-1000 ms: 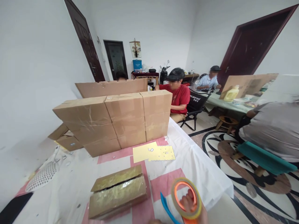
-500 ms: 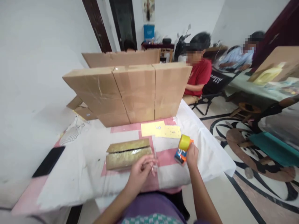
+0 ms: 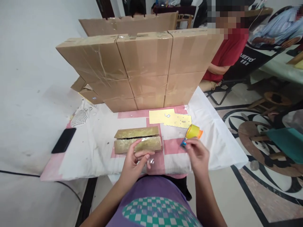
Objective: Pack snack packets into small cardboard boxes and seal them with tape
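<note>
On the table lies a small closed brown cardboard box (image 3: 137, 145) with a shiny, tape-covered surface and a slit along its top. My left hand (image 3: 136, 160) is at the box's near right edge, its thumb and fingers pinched on a strip of clear tape (image 3: 151, 161). To the right, a tape dispenser (image 3: 193, 130) with a yellow roll, orange handle and blue front rests on the cloth. Just on the near side of it is my right hand (image 3: 199, 156), fingers bent and slightly apart, partly covering the dispenser's front. The handle is out of its grasp.
Stacked cardboard boxes (image 3: 146, 63) form a wall across the table's back. Yellow cards (image 3: 162, 116) lie before them. At the left are a black phone (image 3: 63, 140) and a white perforated object (image 3: 80, 118). A person in a red shirt (image 3: 230, 56) sits beyond the right side.
My right hand has let go of the dispenser's handle and moved to its near side. My left hand stays by the box with the clear strip. The view has tilted down.
</note>
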Demonstrator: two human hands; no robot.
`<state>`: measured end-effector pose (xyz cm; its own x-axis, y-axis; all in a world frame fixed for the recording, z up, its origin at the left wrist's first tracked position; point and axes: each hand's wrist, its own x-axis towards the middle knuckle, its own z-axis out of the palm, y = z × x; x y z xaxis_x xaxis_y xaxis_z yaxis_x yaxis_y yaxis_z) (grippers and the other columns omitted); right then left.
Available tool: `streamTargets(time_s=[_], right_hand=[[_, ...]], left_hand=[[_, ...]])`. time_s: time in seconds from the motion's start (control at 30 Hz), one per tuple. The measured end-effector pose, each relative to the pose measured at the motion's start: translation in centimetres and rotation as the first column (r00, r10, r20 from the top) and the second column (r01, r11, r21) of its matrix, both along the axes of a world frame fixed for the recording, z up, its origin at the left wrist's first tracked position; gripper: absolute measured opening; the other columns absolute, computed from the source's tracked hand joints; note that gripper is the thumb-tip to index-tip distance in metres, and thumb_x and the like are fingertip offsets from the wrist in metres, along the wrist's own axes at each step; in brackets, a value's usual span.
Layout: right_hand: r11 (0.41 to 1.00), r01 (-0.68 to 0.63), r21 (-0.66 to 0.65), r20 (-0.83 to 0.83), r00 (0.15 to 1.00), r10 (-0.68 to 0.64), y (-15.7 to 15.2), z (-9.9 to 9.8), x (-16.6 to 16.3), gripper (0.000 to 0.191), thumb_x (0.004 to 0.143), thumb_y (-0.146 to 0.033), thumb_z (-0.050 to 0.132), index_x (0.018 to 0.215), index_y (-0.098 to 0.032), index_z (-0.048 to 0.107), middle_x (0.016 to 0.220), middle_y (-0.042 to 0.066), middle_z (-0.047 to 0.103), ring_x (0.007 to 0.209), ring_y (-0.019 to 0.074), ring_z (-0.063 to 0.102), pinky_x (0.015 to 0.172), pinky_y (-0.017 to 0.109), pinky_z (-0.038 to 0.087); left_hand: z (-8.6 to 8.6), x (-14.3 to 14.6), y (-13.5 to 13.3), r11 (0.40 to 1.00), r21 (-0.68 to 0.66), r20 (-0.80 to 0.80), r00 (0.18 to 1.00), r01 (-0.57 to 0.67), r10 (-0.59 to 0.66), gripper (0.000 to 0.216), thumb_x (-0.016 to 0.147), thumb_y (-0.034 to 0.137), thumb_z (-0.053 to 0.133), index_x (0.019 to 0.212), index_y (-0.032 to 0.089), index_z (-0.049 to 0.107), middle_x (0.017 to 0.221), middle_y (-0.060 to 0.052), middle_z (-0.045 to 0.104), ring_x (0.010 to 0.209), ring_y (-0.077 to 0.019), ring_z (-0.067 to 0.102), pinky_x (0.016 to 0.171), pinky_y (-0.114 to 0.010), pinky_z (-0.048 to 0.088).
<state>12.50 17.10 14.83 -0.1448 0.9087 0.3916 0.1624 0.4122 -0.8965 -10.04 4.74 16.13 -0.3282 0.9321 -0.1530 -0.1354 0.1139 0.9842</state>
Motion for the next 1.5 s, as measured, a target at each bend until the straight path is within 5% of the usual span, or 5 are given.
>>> streamTargets(time_s=[0.17,0.5,0.67,1.17,1.5], right_hand=[[0.839,-0.539,0.077,0.304,0.814,0.495,-1.6,5.1,-6.6,0.010,0.090,-0.019,0.069,0.099,-0.023,0.070,0.096,0.005,0.061,0.096,0.0221,0.055,0.083,0.036,0.046],[0.761,-0.649,-0.025,0.209,0.741,0.638,1.9,5.7,-13.0,0.013,0.092,-0.017,0.064,0.080,-0.021,0.067,0.087,0.002,0.058,0.091,0.0193,0.055,0.086,0.036,0.042],[0.562,-0.735,-0.379,0.073,0.582,0.810,3.3,5.7,-17.6,0.019,0.089,-0.026,0.067,0.072,-0.017,0.069,0.069,-0.003,0.055,0.066,0.0124,0.049,0.063,0.026,0.036],[0.693,-0.616,-0.375,0.471,0.517,0.715,3.1,3.3,-25.1,0.018,0.085,-0.018,0.066,0.067,-0.017,0.071,0.064,-0.002,0.063,0.063,0.0116,0.051,0.065,0.026,0.033],[0.542,-0.811,-0.219,0.253,0.490,0.834,1.4,8.0,-22.6,0.021,0.090,-0.018,0.065,0.069,-0.018,0.066,0.070,-0.003,0.054,0.066,0.0116,0.049,0.065,0.026,0.037]], left_hand=[[-1.4,0.2,-1.3,1.000,0.019,-0.117,0.993,0.017,-0.014,0.064,0.096,0.040,0.065,0.149,0.024,0.033,0.111,-0.010,0.077,0.074,-0.0153,0.073,0.072,-0.030,0.060],[-2.3,-7.0,-6.5,0.938,-0.063,-0.367,0.881,-0.342,0.297,0.045,0.097,0.058,0.053,0.105,0.016,0.066,0.074,-0.005,0.076,0.040,-0.0090,0.048,0.043,-0.022,0.042],[-3.6,-8.7,-8.7,0.900,0.052,-0.546,0.742,-0.434,0.389,0.045,0.102,0.048,0.042,0.088,0.017,0.071,0.075,-0.004,0.076,0.047,-0.0114,0.052,0.052,-0.025,0.044],[-6.3,-9.8,-6.2,0.912,0.410,-0.817,0.441,-0.010,0.373,0.039,0.103,0.020,0.040,0.138,0.017,0.057,0.128,-0.017,0.073,0.078,-0.0162,0.074,0.081,-0.031,0.060],[-7.6,-10.7,-6.1,0.845,0.507,-0.700,0.492,-0.168,0.518,0.054,0.100,0.003,0.036,0.149,0.027,0.043,0.144,-0.015,0.062,0.066,-0.0066,0.069,0.072,-0.026,0.061]])
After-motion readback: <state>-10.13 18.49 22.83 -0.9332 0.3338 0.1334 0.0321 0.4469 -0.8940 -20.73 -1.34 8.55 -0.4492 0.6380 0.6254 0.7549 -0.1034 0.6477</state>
